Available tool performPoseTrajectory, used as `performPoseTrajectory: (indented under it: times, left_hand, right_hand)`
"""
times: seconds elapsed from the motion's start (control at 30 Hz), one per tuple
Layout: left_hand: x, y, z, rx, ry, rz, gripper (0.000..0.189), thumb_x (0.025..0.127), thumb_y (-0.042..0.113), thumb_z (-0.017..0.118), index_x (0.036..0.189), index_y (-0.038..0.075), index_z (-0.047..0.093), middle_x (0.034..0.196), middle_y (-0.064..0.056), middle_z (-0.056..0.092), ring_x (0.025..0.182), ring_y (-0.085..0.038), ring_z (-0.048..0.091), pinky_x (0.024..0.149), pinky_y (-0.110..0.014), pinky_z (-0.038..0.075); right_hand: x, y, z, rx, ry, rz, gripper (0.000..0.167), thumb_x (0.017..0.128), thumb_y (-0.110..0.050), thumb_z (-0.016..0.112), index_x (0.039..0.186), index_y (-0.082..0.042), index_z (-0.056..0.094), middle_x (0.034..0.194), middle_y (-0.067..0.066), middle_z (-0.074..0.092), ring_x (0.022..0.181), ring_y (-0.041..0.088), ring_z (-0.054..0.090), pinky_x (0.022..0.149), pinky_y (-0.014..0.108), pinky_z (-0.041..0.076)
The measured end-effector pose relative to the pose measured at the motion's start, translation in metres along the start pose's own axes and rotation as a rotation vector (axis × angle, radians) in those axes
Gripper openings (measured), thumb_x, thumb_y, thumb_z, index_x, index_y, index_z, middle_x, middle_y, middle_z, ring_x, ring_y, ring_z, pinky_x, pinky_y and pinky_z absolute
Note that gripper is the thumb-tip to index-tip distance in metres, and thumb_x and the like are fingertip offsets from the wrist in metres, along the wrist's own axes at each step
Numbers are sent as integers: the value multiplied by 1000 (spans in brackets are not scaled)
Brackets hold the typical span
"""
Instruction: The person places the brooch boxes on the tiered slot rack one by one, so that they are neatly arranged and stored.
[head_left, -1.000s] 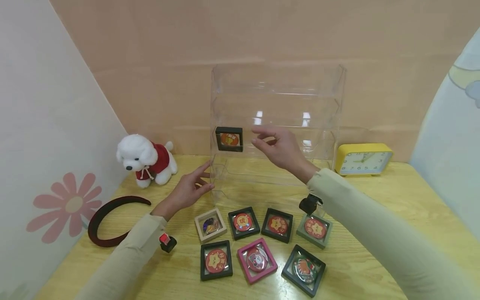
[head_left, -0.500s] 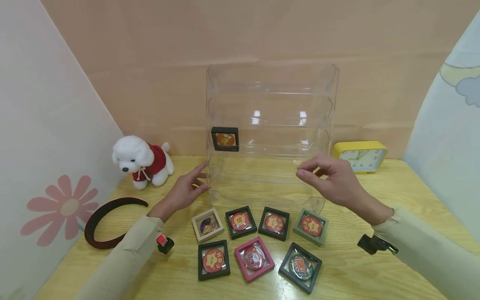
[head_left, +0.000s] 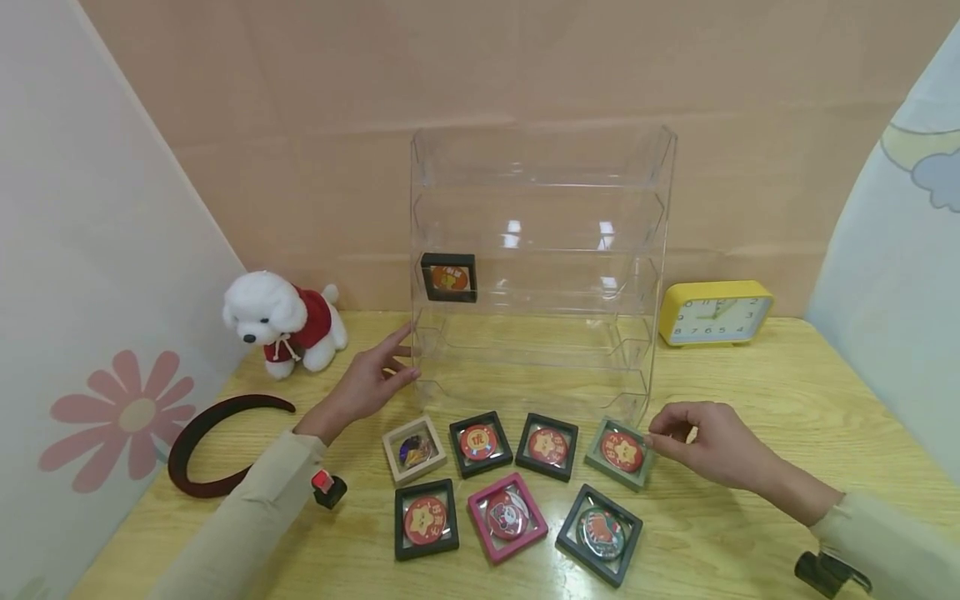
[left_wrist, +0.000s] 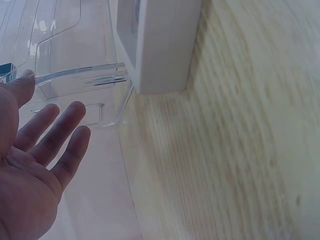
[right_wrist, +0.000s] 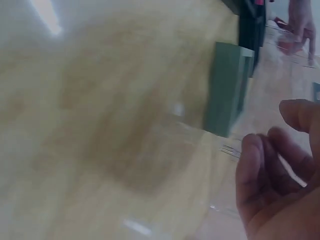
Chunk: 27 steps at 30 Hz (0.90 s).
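Observation:
My left hand (head_left: 369, 385) reaches to the left side of a clear tiered display rack (head_left: 532, 360), its fingertips touching or very close to the panel. In the left wrist view its fingers (left_wrist: 64, 132) are loosely spread around nothing. My right hand (head_left: 716, 446) hovers just right of a green square display frame (head_left: 622, 452) with a red star badge. The right wrist view shows a small gap between its relaxed fingers (right_wrist: 250, 160) and the green frame (right_wrist: 225, 90). A black display frame (head_left: 449, 277) with an orange badge stands at the left of a middle tier.
Flat before the rack lie a beige frame (head_left: 414, 450), a pink frame (head_left: 508, 517) and several dark ones (head_left: 547, 447). A plush dog (head_left: 285, 323) and a dark red headband (head_left: 191, 450) are at left. A yellow clock (head_left: 716, 312) stands right of the rack.
My right hand has moved from beside the black frame in the rack, down and right, to the green frame on the table. The left hand has stayed at the rack's side.

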<state>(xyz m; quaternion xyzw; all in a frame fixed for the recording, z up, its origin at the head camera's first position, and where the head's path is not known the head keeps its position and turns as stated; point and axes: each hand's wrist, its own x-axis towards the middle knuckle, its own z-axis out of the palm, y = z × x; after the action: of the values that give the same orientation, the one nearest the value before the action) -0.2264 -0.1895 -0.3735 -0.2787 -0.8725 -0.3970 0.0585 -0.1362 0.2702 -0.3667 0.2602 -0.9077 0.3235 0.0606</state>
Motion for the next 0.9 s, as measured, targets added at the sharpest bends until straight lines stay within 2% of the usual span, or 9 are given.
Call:
performPoseTrajectory:
  times: [0.03, 0.17, 0.3, 0.67, 0.9]
  left_hand:
    - [0, 0, 0, 1, 0, -1, 67, 93, 15, 63, 150, 9, 28, 120, -17, 61, 88, -24, 66, 74, -39, 54]
    - [-1, 1, 0, 5, 3, -9, 67, 93, 14, 63, 150, 9, 28, 120, -17, 61, 88, -24, 65, 74, -39, 54]
    - [-1, 2, 0, 6, 2, -11, 66, 93, 14, 62, 150, 8, 28, 120, -18, 61, 88, -25, 65, 74, -39, 54]
    - [0, 3, -1, -5, 2, -18, 66, 93, 12, 62, 150, 9, 28, 120, -18, 61, 89, -26, 65, 75, -40, 54]
    - [-1, 3, 0, -5, 5, -18, 66, 93, 13, 62, 150, 9, 29, 119, -17, 61, 88, -24, 66, 75, -39, 54]
  right_hand:
    - [-2, 3, 2, -2, -25, 22, 6, 84, -14, 73, 88, -13, 69, 76, -11, 61, 62, 3, 54, 50, 24, 45]
    - [-7, 10, 8, 23, -123, 113, 40, 84, -25, 74, 107, 6, 64, 93, 5, 63, 64, 3, 53, 51, 24, 46]
    - [-9, 14, 12, 42, -177, 142, 57, 84, -29, 73, 115, 16, 56, 98, 12, 61, 58, 3, 49, 50, 24, 44]
    - [-5, 15, 19, -21, -164, 120, 60, 80, -37, 76, 112, 13, 63, 82, -1, 51, 57, 4, 40, 49, 23, 38]
    - [-9, 18, 21, -31, -128, 83, 52, 78, -31, 79, 109, 9, 65, 78, -3, 47, 59, 3, 39, 48, 22, 36]
